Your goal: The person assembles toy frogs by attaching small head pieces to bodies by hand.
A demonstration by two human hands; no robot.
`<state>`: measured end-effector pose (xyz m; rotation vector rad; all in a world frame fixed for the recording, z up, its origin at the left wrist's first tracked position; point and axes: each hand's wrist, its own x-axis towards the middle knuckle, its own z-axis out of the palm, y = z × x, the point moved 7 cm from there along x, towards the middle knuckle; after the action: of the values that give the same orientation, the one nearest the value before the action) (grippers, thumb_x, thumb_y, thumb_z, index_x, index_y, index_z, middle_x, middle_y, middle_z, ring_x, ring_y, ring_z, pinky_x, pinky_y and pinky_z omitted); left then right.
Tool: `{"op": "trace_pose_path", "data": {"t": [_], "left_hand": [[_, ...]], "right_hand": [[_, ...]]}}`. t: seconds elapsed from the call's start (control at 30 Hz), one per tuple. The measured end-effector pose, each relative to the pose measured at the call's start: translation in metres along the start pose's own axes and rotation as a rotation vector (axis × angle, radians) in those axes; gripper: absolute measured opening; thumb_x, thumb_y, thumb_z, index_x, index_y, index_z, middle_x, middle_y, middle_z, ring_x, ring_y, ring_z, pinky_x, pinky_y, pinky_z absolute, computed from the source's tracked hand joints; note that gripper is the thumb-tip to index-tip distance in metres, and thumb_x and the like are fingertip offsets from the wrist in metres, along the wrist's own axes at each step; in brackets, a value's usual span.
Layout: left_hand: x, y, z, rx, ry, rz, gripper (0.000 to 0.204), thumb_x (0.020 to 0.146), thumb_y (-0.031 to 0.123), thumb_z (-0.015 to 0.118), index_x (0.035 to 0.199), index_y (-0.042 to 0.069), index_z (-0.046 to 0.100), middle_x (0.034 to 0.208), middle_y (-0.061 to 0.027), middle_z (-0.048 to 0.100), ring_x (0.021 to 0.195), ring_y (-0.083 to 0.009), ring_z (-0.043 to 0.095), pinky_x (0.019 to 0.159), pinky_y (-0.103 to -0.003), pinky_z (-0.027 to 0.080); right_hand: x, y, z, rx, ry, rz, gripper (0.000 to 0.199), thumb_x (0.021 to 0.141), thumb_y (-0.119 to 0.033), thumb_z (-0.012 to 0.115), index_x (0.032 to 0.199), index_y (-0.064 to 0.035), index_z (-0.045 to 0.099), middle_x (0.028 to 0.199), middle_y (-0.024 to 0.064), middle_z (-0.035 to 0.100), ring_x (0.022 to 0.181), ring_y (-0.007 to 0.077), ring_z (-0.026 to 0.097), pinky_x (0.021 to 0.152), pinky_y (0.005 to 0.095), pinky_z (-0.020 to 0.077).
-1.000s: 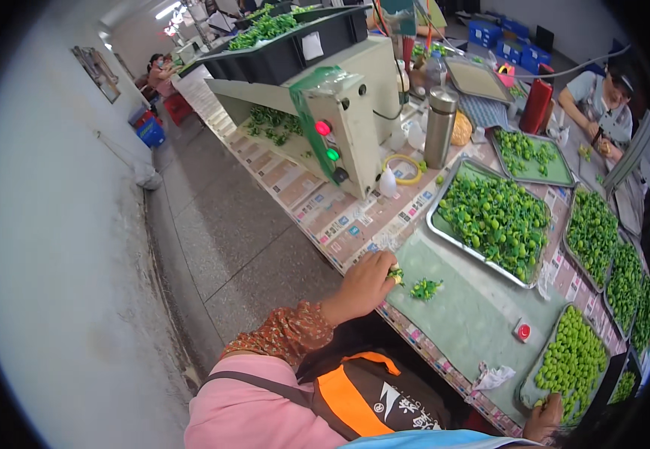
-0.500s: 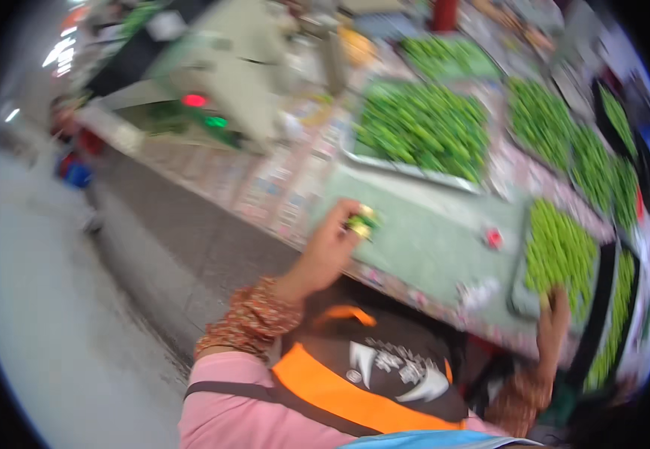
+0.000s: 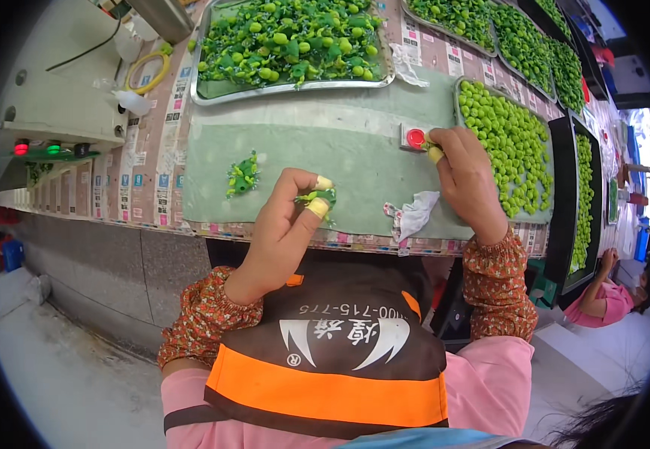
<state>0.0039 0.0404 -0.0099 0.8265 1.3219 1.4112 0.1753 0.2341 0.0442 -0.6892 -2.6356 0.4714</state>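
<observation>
My left hand [image 3: 284, 224] pinches a small green leafy piece [image 3: 319, 198] between fingertips capped in yellow, above the near edge of the pale green mat [image 3: 325, 161]. My right hand [image 3: 469, 179] rests on the mat's right side. Its fingers touch a small red dish [image 3: 415, 138] and grip a light green ball [image 3: 435, 154]. A small heap of green leafy pieces [image 3: 243, 176] lies on the mat, left of my left hand. To the right of my right hand stands a metal tray of light green balls [image 3: 542, 213].
A big metal tray of green leafy pieces and balls [image 3: 209, 93] stands behind the mat. A crumpled white cloth [image 3: 417, 214] lies at the mat's near edge. More trays [image 3: 570, 224] run along the right. A machine with red and green lights [image 3: 48, 147] is at left. Another person [image 3: 613, 293] sits at lower right.
The view has swung down onto the bench. My left hand lifted from the mat with a green piece. My right hand moved from the near tray up to the red dish.
</observation>
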Motion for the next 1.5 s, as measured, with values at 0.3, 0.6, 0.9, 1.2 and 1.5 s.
{"op": "trace_pose_path", "data": {"t": [0.3, 0.6, 0.9, 1.2, 1.5], "left_hand": [[0.011, -0.023, 0.004, -0.037, 0.043, -0.067, 0.019, 0.103, 0.006, 0.057, 0.12, 0.003, 0.049, 0.109, -0.0027, 0.058, 0.087, -0.0051, 0.054, 0.075, -0.024, 0.048], [0.016, -0.029, 0.012, -0.05, -0.001, -0.066, 0.019, 0.104, 0.006, 0.055, 0.121, 0.005, 0.047, 0.113, 0.0004, 0.053, 0.098, -0.0048, 0.049, 0.087, -0.023, 0.044], [0.017, -0.034, 0.008, -0.081, 0.026, -0.049, 0.018, 0.107, 0.016, 0.053, 0.123, 0.01, 0.048, 0.088, 0.0037, 0.051, 0.069, -0.0005, 0.04, 0.055, -0.017, 0.034], [0.021, -0.037, 0.006, -0.23, 0.036, -0.132, 0.014, 0.102, 0.004, 0.054, 0.115, 0.006, 0.048, 0.1, 0.0003, 0.055, 0.082, -0.0025, 0.047, 0.068, -0.021, 0.041], [0.017, -0.036, 0.007, -0.225, 0.068, -0.145, 0.016, 0.102, 0.003, 0.055, 0.116, 0.005, 0.047, 0.102, 0.0001, 0.054, 0.085, -0.0033, 0.05, 0.07, -0.022, 0.044]], "right_hand": [[0.019, -0.008, 0.016, -0.266, -0.119, -0.097, 0.028, 0.082, 0.004, 0.058, 0.109, -0.0018, 0.06, 0.096, 0.0149, 0.056, 0.092, 0.0356, 0.055, 0.079, 0.0456, 0.0485], [0.029, -0.026, 0.026, -0.428, -0.212, -0.204, 0.025, 0.079, 0.003, 0.057, 0.103, -0.0016, 0.058, 0.093, 0.0144, 0.054, 0.091, 0.0347, 0.053, 0.078, 0.0444, 0.0486], [0.019, -0.006, 0.004, -0.201, -0.096, -0.062, 0.027, 0.083, 0.006, 0.057, 0.108, -0.0035, 0.06, 0.093, 0.016, 0.055, 0.091, 0.0374, 0.055, 0.078, 0.0472, 0.0471], [-0.003, -0.028, 0.014, 0.318, -0.001, 0.028, 0.022, 0.092, 0.002, 0.064, 0.114, 0.0012, 0.063, 0.101, 0.0174, 0.067, 0.088, 0.0356, 0.067, 0.076, 0.0397, 0.0537], [-0.014, -0.086, 0.044, 0.467, -0.077, -0.029, 0.028, 0.086, 0.005, 0.066, 0.114, 0.0002, 0.061, 0.096, 0.0192, 0.063, 0.085, 0.0403, 0.063, 0.073, 0.0462, 0.0513]]}}
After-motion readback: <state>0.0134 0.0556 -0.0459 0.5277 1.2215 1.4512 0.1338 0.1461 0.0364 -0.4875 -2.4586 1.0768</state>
